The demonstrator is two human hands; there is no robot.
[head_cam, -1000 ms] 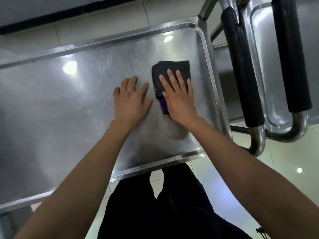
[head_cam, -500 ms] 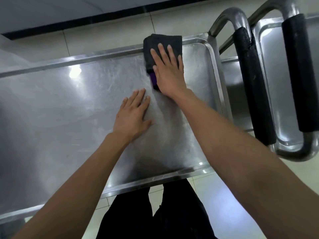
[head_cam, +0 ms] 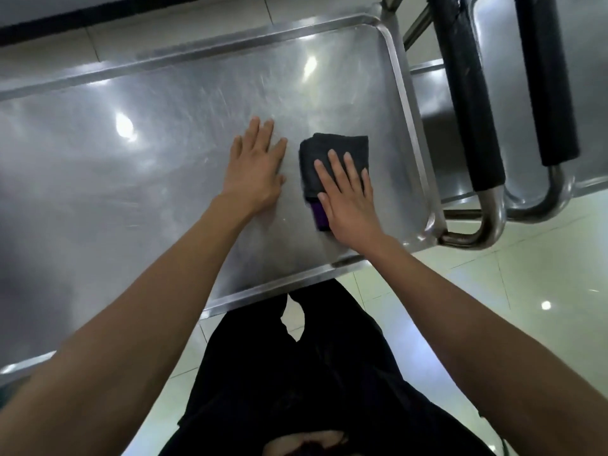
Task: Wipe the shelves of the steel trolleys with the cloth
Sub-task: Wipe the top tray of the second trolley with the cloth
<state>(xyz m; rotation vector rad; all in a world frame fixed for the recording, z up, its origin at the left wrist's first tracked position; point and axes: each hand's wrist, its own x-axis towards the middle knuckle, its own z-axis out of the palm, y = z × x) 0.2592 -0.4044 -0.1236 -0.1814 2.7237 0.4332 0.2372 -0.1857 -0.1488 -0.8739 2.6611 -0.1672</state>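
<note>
Both forearms were left bare to beyond the frame edge; no sleeves, watch or rings were seen. The left hand (head_cam: 255, 166) and right hand (head_cam: 350, 199) were ungloved, nails kept short. Loose black trousers (head_cam: 296, 373) were worn, split into two legs.

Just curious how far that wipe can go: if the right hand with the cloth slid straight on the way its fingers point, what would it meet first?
The right hand points toward the far side of the shelf. Bare steel lies ahead, so it would probably first meet the shelf's raised far rim.
</note>
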